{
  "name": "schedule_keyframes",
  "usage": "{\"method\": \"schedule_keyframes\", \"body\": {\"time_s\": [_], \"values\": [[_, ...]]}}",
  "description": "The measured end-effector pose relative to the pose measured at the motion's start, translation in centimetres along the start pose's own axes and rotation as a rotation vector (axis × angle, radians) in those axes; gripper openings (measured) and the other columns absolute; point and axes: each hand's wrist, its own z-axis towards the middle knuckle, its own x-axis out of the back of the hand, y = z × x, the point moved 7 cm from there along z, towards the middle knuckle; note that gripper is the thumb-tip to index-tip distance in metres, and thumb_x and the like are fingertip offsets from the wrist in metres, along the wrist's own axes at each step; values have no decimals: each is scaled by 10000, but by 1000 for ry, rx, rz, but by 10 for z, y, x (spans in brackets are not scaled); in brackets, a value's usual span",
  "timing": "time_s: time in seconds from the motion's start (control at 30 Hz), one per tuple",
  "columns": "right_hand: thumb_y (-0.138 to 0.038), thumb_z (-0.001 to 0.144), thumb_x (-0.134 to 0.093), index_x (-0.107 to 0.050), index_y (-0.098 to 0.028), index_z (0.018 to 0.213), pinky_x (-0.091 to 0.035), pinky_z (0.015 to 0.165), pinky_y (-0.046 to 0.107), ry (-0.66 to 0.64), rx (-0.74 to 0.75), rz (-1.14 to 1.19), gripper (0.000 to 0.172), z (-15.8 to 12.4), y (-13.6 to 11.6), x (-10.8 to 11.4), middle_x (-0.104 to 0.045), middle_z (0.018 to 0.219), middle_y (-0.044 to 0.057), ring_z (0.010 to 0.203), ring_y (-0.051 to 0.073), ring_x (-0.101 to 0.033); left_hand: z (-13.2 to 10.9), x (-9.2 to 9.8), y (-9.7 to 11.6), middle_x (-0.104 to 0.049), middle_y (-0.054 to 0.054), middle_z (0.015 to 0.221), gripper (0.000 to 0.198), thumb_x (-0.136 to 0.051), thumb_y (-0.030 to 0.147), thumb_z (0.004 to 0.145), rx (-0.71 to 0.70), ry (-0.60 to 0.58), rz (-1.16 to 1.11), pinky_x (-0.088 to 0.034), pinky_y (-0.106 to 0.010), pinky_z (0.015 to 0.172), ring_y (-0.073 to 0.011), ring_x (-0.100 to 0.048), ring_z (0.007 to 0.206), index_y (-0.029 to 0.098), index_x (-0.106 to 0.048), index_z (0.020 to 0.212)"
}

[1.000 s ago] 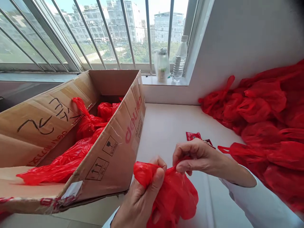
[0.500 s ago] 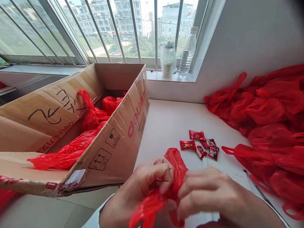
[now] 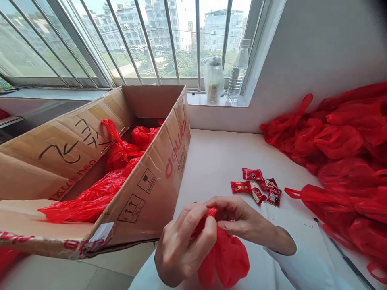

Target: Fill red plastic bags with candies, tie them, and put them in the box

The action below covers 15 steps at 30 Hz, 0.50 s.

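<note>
Left hand (image 3: 184, 245): closed around the neck of a red plastic bag (image 3: 225, 257), fingers curled over the gathered top.
Right hand (image 3: 238, 219): pinching the same gathered top from the other side, fingertips (image 3: 211, 203) meeting those of the left hand.
Red plastic bag: held between both hands just above the near edge of the desk (image 3: 211, 161); its filled body hangs below the grip (contents not visible).
Sweets (image 3: 256, 187): a small cluster of red-wrapped pieces lying on the desk, just beyond the right hand.
Cardboard box (image 3: 145, 177): open, left of the hands, tilted toward the viewer, with handwriting on a flap; red bags (image 3: 121, 155) lie inside.
Bag pile (image 3: 341, 153): many red bags heaped along the right wall, on the desk.
Windowsill (image 3: 211, 100): carries a clear water bottle (image 3: 237, 74) and a bagged jar (image 3: 213, 78), side by side before the barred window.
</note>
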Motion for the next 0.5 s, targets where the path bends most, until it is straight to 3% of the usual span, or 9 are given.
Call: {"method": "schedule_keyframes", "body": {"time_s": [0.07,0.13,0.23,0.3,0.37,0.43,0.5], "values": [[-266,909,-530,-683,-177,1002,-489,587,198,182,105,-228,199,-6,-16,15,-685,827,28,655,94,-605,-1,2,1,-653,-88,1011,250,-413,67,909,-20,-22,39,-509,-230,815,-170,-623,980,180,-620,994],[-185,924,-487,-693,-205,1005,-521,714,238,326,225,-561,222,-17,-36,25,-714,886,34,775,120,-649,-5,6,5,-663,-95,994,256,-421,69,907,-88,-62,101,-504,-253,824,-194,-610,1012,153,-621,1043],[-111,921,-448,-665,-246,1116,-525,830,286,315,300,-904,322,-35,-39,30,-725,989,30,905,147,-667,-16,13,7,-652,-60,740,245,-440,73,901,-166,-97,203,-497,-273,715,-175,-614,768,94,-628,1056],[-130,933,-423,-667,-250,1129,-536,829,291,298,212,-976,334,-45,-20,45,-724,1023,34,935,159,-672,-29,16,5,-597,-20,612,227,-449,64,896,-170,-78,221,-461,-256,611,-135,-549,596,82,-627,1036],[-196,955,-403,-697,-262,1082,-551,803,286,292,29,-993,327,-56,7,66,-727,1019,32,926,168,-683,-45,14,0,-579,-3,585,208,-441,80,911,-108,-74,185,-418,-236,542,-113,-518,532,91,-616,1023],[-271,955,-420,-688,-299,1116,-550,843,308,210,-152,-1001,314,-65,31,79,-710,1086,28,990,191,-671,-64,6,-9,-589,0,601,202,-416,188,953,45,-111,113,-403,-228,519,-110,-537,529,130,-605,997],[-351,922,-489,-556,-340,1299,-498,963,383,107,-214,-1038,383,-68,39,76,-608,1281,35,1180,242,-572,-84,-8,-19,-604,1,626,299,-367,376,972,237,-160,-14,-428,-229,542,-120,-572,555,178,-590,946]]}}
